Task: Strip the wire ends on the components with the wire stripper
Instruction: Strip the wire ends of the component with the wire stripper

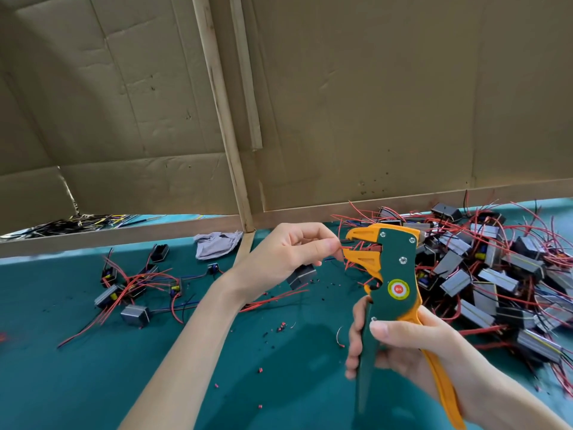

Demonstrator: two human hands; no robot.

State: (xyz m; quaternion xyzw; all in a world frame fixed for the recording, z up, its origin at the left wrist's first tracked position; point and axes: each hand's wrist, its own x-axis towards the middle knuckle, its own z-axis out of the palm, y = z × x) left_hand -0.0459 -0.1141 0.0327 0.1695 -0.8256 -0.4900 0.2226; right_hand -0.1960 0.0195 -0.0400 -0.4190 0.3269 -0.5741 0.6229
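Note:
My right hand (400,346) grips the handles of a green and orange wire stripper (393,274), held upright with its orange jaws pointing left. My left hand (288,252) pinches a thin red wire (342,248) between thumb and forefinger, and the wire's end lies in the stripper's jaws. A small grey box component (301,276) hangs below my left hand on that wire. A few components with red wires (133,290) lie on the green table at the left.
A large heap of grey components with red wires (502,274) fills the table's right side. A crumpled grey cloth (217,243) lies by a wooden post. Cardboard walls (372,103) close the back. Bits of red insulation (281,327) dot the green mat.

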